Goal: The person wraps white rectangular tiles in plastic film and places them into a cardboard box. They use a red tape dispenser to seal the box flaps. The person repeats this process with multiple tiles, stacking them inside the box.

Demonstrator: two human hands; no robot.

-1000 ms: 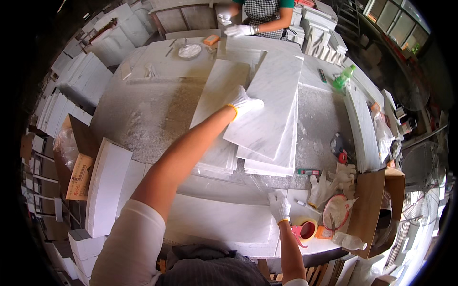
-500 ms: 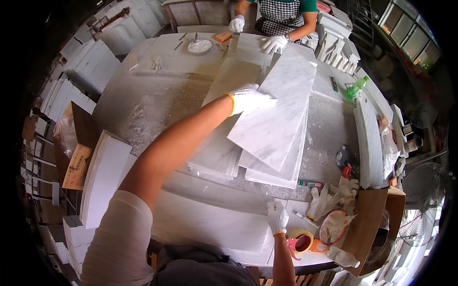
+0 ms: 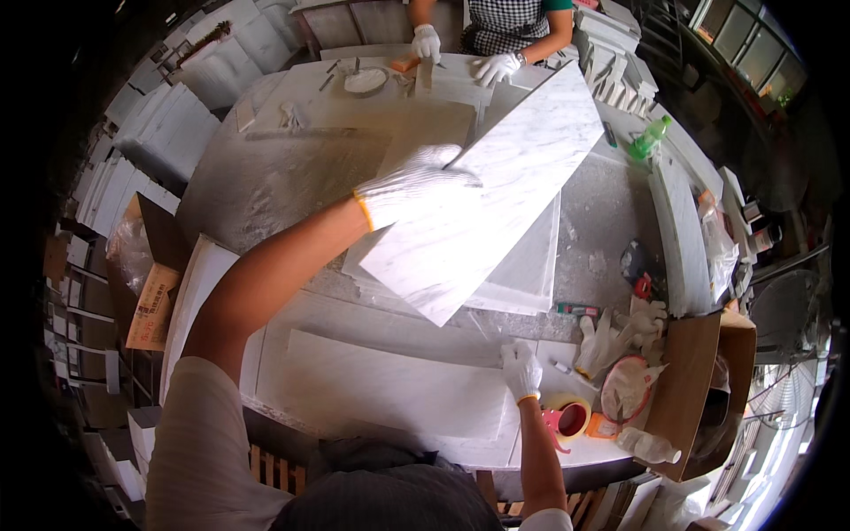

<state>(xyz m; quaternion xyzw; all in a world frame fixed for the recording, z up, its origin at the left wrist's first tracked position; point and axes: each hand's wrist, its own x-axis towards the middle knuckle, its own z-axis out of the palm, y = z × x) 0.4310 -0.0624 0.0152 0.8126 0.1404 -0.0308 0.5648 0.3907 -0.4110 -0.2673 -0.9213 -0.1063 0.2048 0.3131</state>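
Note:
A long white marble slab with grey veins [image 3: 518, 177] is raised and tilted over a stack of similar slabs [image 3: 529, 265]. My left hand [image 3: 421, 190], in a white knit glove, is closed on its left edge, with the fingertips partly hidden. Low at the right, my gloved right hand [image 3: 522, 372] sits by the end of another pale slab [image 3: 390, 385] lying along the near edge. Its fingers are curled together, and whatever they may hold is hidden. Near it lie a marker pen [image 3: 563, 367] and a roll of tape [image 3: 571, 416].
Across the table a co-worker's gloved hands [image 3: 498, 68] touch a slab. White gloves [image 3: 620, 341], a plastic bottle [image 3: 649, 445] and a cardboard box [image 3: 695, 389] crowd the near right. A green bottle [image 3: 651, 137] stands at the right; a bowl of white powder [image 3: 365, 81] is far left.
My left hand has drawn the top slab left and nearer, lifting it off the stack and turning it. My right hand has moved slightly up. The co-worker's hands have shifted a little.

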